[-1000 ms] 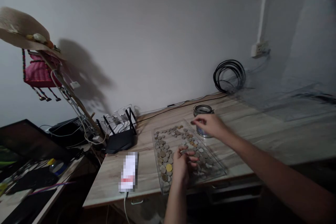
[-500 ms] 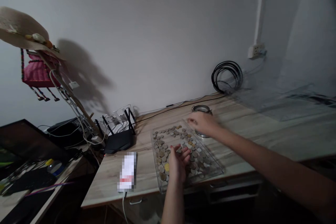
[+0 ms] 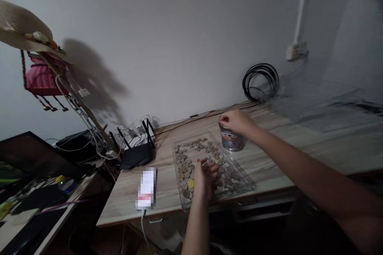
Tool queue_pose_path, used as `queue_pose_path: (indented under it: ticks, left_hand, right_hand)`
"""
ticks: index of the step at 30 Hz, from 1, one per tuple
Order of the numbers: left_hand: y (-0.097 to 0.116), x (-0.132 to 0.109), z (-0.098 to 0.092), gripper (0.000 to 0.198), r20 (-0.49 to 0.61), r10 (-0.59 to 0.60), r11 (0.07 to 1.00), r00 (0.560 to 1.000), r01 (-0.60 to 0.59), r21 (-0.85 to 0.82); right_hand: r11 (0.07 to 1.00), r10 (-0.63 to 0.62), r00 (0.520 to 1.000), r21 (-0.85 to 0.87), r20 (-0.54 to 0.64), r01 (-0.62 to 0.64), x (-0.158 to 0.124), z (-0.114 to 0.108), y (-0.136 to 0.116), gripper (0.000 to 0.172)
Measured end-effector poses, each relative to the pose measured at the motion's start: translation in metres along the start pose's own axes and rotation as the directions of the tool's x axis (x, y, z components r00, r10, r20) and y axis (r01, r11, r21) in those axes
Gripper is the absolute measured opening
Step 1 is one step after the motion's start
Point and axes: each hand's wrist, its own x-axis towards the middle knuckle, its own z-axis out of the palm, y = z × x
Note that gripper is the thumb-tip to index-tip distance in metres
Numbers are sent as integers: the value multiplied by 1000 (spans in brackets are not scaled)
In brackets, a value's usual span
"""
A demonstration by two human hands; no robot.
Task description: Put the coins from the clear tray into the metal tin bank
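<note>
Coins [image 3: 206, 159] spread in clear tray [image 3: 245, 186]: small, hard, slippery, best pinched by edges. Left hand [image 3: 206, 177] loosely open over them; right hand [image 3: 236, 121] fingers closed above tin [image 3: 231, 140], contents unclear.

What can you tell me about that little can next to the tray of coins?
The can is a small, shiny metal cylinder with a blue and red printed label. It stands upright on the pale wooden desk, just beyond the far right corner of the clear tray. The right hand is over its top, hiding the opening.
</note>
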Motion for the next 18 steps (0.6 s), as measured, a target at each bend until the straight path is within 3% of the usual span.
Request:
queue_pose_path:
  ticks: [3,8,11,13,15,16,18]
  left_hand:
    - [-2,1,-1,38,3,35,998,999,-35,57]
    - [-4,0,-1,27,89,80,979,993,-95,182]
    - [-5,-2,-1,21,90,73,965,993,-94,246]
    - [-2,-3,-3,19,64,87,938,994,-104,332]
    - [5,0,-6,20,102,150,847,983,-181,500]
    - [11,4,-8,19,152,187,756,971,-241,608]
    - [25,17,-11,19,199,281,507,939,-322,800]
  right_hand:
    - [977,167,984,-145,60,-157,24,-13,24,18]
    - [970,191,977,-171,94,-174,28,-8,32,19]
    - [969,187,982,-173,38,-178,20,-7,26,28]
    - [981,120,993,-156,-1,-119,8,0,17,32]
    - [996,-44,998,-79,51,48,-5,16,4,32]
    - [988,-154,982,-11,113,156,-12,29,-4,31]
    - [935,-353,895,149,273,323,-20,59,-20,30]
